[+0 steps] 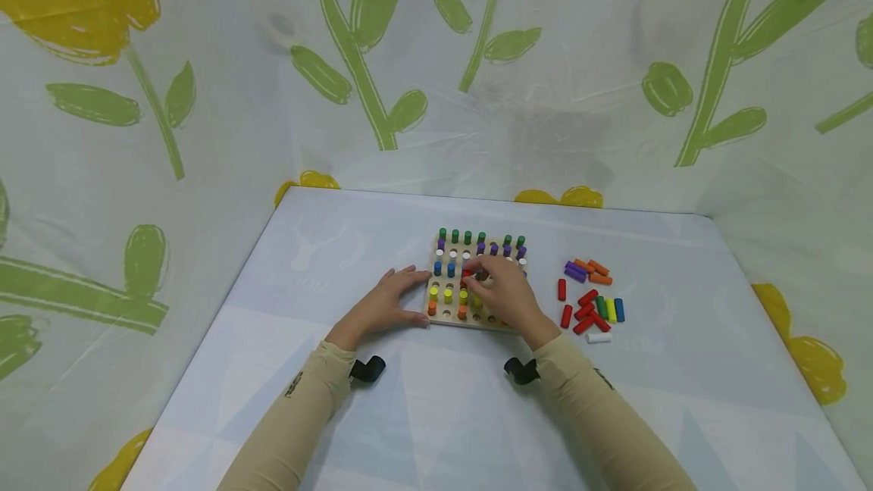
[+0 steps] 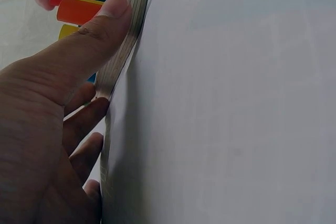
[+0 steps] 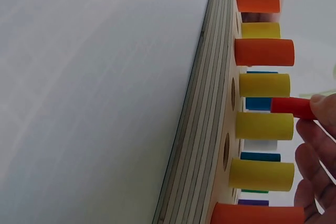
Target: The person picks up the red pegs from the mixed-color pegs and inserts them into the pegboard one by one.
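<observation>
A wooden pegboard (image 1: 477,324) lies on the table, with rows of green, purple, white, blue, yellow and orange pegs standing in its holes. My right hand (image 1: 510,294) is over the middle of the board and pinches a red peg (image 3: 293,107) between thumb and fingers. In the right wrist view that peg is above the board's surface, near a blue peg (image 3: 258,104). At the board's left side is my left hand (image 1: 385,301), fingers spread and thumb against the front-left edge (image 2: 126,45). My right hand hides part of the board.
Loose pegs lie on the table to the right of the board: several red pegs (image 1: 585,311), orange pegs (image 1: 600,279), purple pegs (image 1: 575,272), a green one (image 1: 601,307), a yellow one (image 1: 611,310), a blue one (image 1: 619,310) and a white one (image 1: 599,338). Flower-patterned cloth surrounds the table.
</observation>
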Motion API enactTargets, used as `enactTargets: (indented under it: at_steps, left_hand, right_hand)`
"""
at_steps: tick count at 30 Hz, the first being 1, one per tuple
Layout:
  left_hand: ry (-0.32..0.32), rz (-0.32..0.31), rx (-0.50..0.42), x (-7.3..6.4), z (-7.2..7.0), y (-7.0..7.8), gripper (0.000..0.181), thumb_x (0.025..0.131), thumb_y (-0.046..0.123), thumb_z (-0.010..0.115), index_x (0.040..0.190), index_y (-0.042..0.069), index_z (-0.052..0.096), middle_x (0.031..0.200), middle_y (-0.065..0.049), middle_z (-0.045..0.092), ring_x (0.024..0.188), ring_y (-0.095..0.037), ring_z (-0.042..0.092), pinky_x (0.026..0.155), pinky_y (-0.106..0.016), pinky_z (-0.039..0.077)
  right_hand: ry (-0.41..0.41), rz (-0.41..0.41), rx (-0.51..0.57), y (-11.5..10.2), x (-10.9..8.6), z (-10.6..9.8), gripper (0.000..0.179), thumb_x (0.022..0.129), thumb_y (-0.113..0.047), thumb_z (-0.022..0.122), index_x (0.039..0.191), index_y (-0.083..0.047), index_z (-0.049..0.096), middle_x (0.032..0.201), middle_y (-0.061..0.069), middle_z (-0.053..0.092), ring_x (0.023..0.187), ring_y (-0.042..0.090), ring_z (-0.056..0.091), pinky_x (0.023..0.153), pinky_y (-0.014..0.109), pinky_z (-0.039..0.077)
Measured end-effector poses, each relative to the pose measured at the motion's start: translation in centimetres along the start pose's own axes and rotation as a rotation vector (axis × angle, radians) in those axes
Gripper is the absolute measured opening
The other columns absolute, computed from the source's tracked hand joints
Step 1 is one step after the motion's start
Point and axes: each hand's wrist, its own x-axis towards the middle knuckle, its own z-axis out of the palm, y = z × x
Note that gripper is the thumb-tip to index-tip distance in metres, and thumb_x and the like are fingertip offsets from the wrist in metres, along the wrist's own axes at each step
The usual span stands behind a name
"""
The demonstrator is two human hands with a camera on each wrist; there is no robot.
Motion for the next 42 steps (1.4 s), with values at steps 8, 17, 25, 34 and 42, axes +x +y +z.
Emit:
enactTargets:
  at_steps: [8,17,25,34,42]
  left_hand:
    - [0.009,0.018,0.0,0.0,0.1,-0.1,0.094,0.078,0.051,0.085,0.157,0.021,0.042,0.162,-0.002,0.038,0.155,-0.023,0.02,0.128,-0.041,0.003]
    - [0.009,0.005,0.008,0.0,0.1,-0.2,0.094,0.078,0.052,0.085,0.157,0.022,0.042,0.163,-0.002,0.037,0.155,-0.022,0.02,0.128,-0.041,0.003]
    - [0.013,0.024,0.011,0.1,0.1,-0.3,0.093,0.079,0.05,0.085,0.156,0.021,0.043,0.162,-0.002,0.038,0.155,-0.022,0.021,0.128,-0.041,0.003]
    - [0.01,0.032,0.007,0.2,0.0,-0.1,0.093,0.079,0.049,0.085,0.156,0.019,0.043,0.162,-0.002,0.039,0.154,-0.023,0.022,0.128,-0.043,0.003]
    - [0.013,0.037,0.013,0.0,0.0,-0.3,0.092,0.079,0.049,0.085,0.156,0.019,0.044,0.162,-0.003,0.039,0.154,-0.023,0.022,0.128,-0.042,0.004]
  right_hand:
    - [0.001,-0.014,-0.019,-0.4,0.1,0.2,0.023,0.097,-0.023,0.072,0.116,-0.011,0.071,0.106,0.004,0.071,0.095,0.023,0.062,0.084,0.038,0.057]
    - [0.006,-0.021,-0.036,-0.5,0.4,0.5,0.021,0.096,-0.023,0.073,0.114,-0.012,0.071,0.104,0.001,0.071,0.093,0.021,0.062,0.084,0.036,0.056]
    - [0.012,-0.052,-0.043,-0.7,0.6,0.7,0.019,0.097,-0.022,0.072,0.112,-0.011,0.071,0.102,0.0,0.071,0.09,0.019,0.06,0.078,0.033,0.053]
    - [0.051,-0.107,-0.07,-1.0,0.8,1.0,0.017,0.095,-0.021,0.074,0.108,-0.01,0.073,0.099,0.001,0.072,0.088,0.018,0.061,0.079,0.037,0.055]
    - [0.017,-0.067,-0.032,-1.2,1.1,1.4,0.018,0.096,-0.021,0.073,0.112,-0.012,0.072,0.103,0.001,0.072,0.094,0.023,0.063,0.088,0.042,0.052]
